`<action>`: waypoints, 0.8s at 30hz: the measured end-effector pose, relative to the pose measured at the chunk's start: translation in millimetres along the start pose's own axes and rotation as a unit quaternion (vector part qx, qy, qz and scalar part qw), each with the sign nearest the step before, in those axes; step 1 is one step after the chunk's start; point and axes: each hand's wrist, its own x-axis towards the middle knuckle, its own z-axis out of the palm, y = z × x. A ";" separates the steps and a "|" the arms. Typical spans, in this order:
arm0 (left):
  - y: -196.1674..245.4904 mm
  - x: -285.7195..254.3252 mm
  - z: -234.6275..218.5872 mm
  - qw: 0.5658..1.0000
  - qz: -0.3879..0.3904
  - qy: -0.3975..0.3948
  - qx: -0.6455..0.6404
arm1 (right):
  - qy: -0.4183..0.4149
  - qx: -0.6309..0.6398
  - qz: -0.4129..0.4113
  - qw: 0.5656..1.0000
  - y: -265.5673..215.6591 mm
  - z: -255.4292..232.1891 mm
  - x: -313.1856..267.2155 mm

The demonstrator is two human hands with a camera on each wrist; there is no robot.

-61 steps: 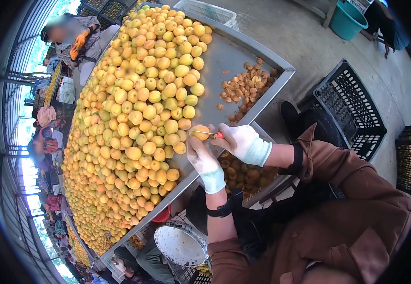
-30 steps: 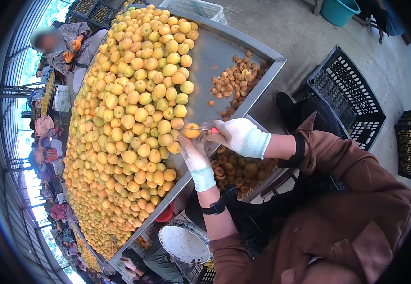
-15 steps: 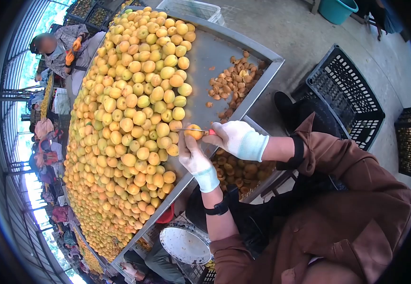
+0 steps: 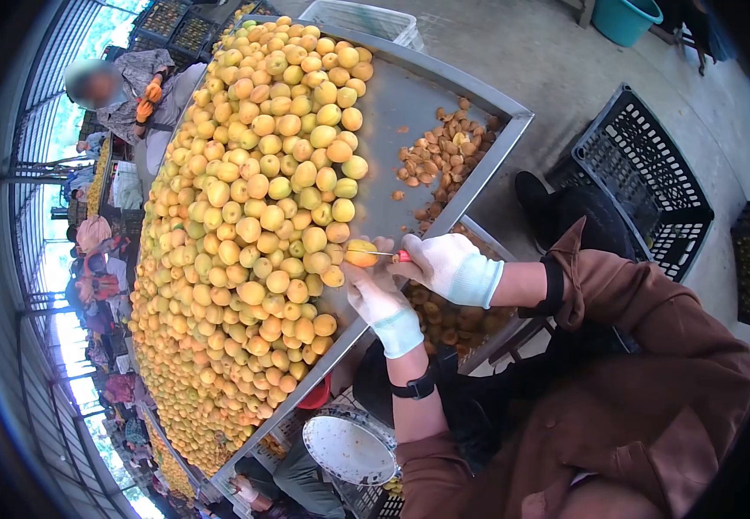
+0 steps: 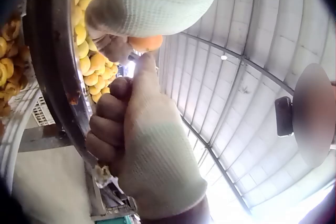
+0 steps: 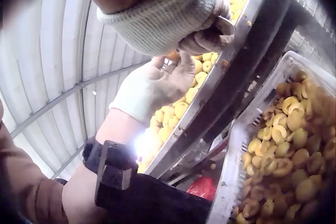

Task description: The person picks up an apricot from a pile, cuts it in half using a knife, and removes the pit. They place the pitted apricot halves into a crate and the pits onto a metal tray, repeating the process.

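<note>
In the head view the gloved left hand [image 4: 378,294] holds a yellow-orange fruit [image 4: 361,253] at the metal table's near edge. Curled round the red handle [image 4: 402,256] of a thin-bladed knife, the gloved right hand [image 4: 446,266] keeps the blade [image 4: 380,253] against the fruit. In the left wrist view the fruit [image 5: 146,43] shows beside the left hand [image 5: 142,11], with the right hand's curled fingers below. The right wrist view shows the left hand [image 6: 157,85] under the right hand [image 6: 173,22]; the fruit is mostly hidden there.
A large heap of whole fruit [image 4: 245,216] covers much of the metal table [image 4: 392,112]. Brown pits [image 4: 448,151] lie near its corner. Below the edge, a white crate [image 6: 239,145] holds halved fruit [image 6: 283,155]. A black crate [image 4: 643,173] and a white basin [image 4: 351,448] stand nearby.
The blade stretched across and past the fruit half a second ago; now its tip lies at the fruit. The left hand's fingers have spread behind the fruit. The head view has shifted slightly.
</note>
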 end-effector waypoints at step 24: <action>-9.5 21.6 -16.1 0.999 0.011 -0.015 0.026 | -0.056 0.238 0.015 0.969 18.7 -10.0 9.6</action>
